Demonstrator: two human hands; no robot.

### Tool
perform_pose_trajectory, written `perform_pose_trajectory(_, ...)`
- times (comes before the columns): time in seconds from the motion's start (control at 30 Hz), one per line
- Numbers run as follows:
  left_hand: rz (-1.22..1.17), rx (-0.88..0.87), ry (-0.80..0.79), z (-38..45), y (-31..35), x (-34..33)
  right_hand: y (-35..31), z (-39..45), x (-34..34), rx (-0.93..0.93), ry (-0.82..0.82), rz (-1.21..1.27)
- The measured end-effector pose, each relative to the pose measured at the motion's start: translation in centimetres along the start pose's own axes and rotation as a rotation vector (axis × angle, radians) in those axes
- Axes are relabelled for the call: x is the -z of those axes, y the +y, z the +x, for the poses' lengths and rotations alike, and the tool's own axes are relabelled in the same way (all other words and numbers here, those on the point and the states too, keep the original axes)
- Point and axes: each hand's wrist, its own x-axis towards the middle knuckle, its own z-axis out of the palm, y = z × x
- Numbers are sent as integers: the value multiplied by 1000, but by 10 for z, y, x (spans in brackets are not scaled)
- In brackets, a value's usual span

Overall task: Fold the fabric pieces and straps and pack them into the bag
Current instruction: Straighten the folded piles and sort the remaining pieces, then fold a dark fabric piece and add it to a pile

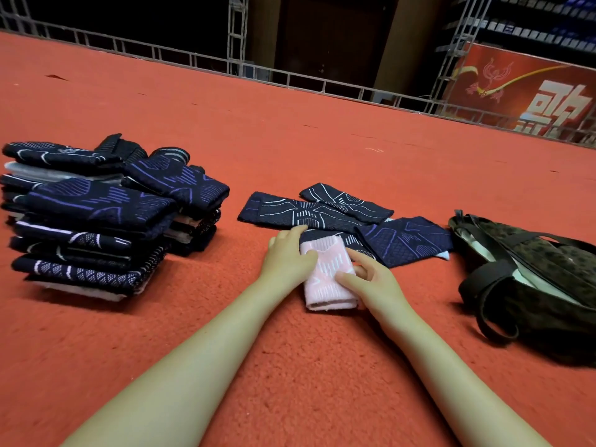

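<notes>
Pink fabric (329, 279), folded, lies on the carpet (290, 366) between my hands, long axis running away from me, my left hand (287, 256) resting flat on its left edge, my right hand (367, 272) pinching its right side, nearer the bag (529, 272) on my right.

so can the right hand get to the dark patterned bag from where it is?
Probably yes. The right hand holds the folded pink fabric piece, and the dark patterned bag lies open on that same side, with bare red carpet between them. Only the pink piece occupies its grip.
</notes>
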Motion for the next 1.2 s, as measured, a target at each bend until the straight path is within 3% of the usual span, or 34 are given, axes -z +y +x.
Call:
perform_pose_trajectory(0.17,-359,-113,-35,-4,8,6,-6,-4,4,119,-105,-50)
perform_pose_trajectory(0.33,-271,-162,-143,-7,1,3,1,0,9,148,25,-181)
perform_pose_trajectory(0.5,-275,-41,-29,-21,3,7,9,1,1,88,204,-318)
perform_pose_trajectory(0.67,-271,31,16,-67,-5,42,-6,-22,-20,-54,161,-278)
perform_pose_trajectory(0.77,-159,-15,4,-97,-30,81,-15,-50,-51,-49,69,-217)
perform_pose_trajectory(0.97,14,-79,36,-143,-58,152,-40,-77,-129,18,62,-60)
perform_pose_trajectory(1.2,446,-140,124,-171,-86,210,-62,-72,-195,181,-2,-293)
